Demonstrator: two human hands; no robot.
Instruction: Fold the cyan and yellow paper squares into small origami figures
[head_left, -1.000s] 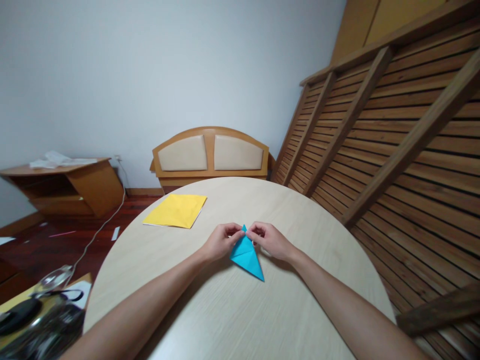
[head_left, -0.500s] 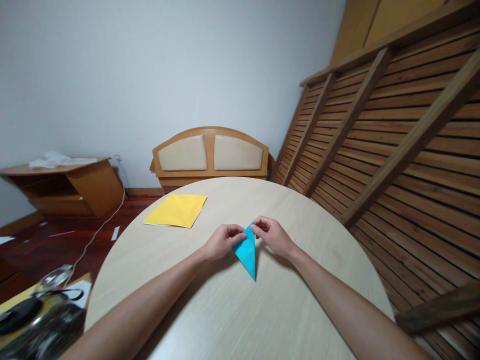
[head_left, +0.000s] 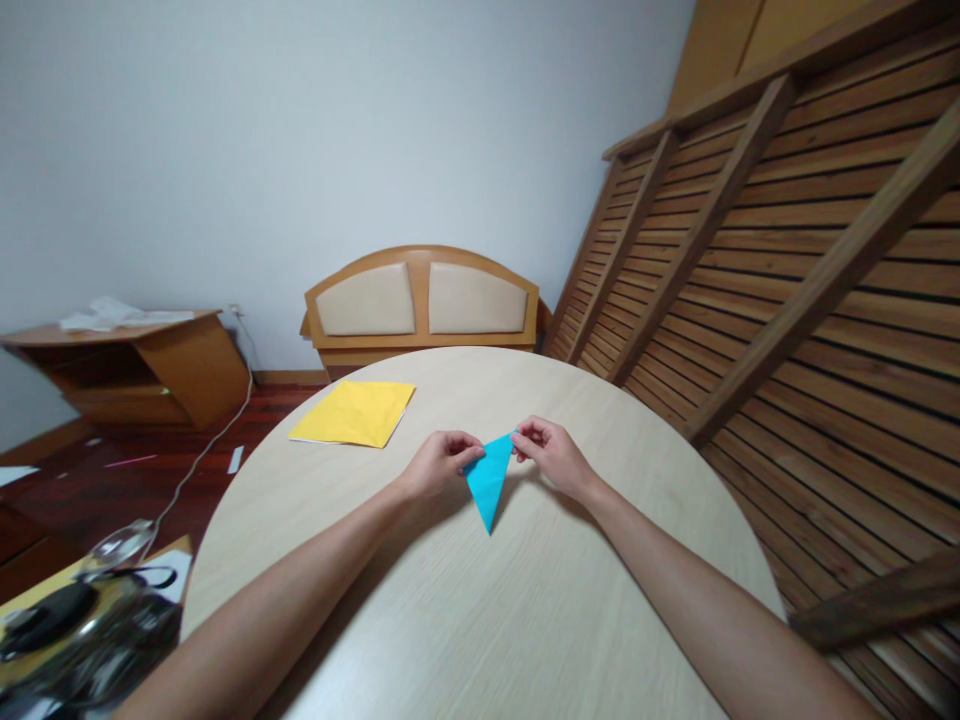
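A folded blue paper (head_left: 490, 482) in the shape of a triangle is held between my two hands, one long point aimed down toward me. My left hand (head_left: 444, 462) pinches its upper left corner between thumb and fingers. At the upper right corner, my right hand (head_left: 553, 452) grips the paper with thumb and fingertips. The paper seems raised slightly off the round table (head_left: 465, 620), casting a shadow to its right. Whether the lower tip touches the tabletop I cannot tell.
Yellow paper (head_left: 356, 412) lies at the table's far left. Beyond the table stands a padded headboard (head_left: 431, 340); slatted wooden panels (head_left: 750, 270) lean along the right. A low cabinet (head_left: 176, 370) and a cluttered surface with a black item (head_left: 52, 617) are on the left.
The blue paper has turned, its lower tip swinging to the left and its top edge levelling out. Both hands keep their pinch, the right a little farther from the left.
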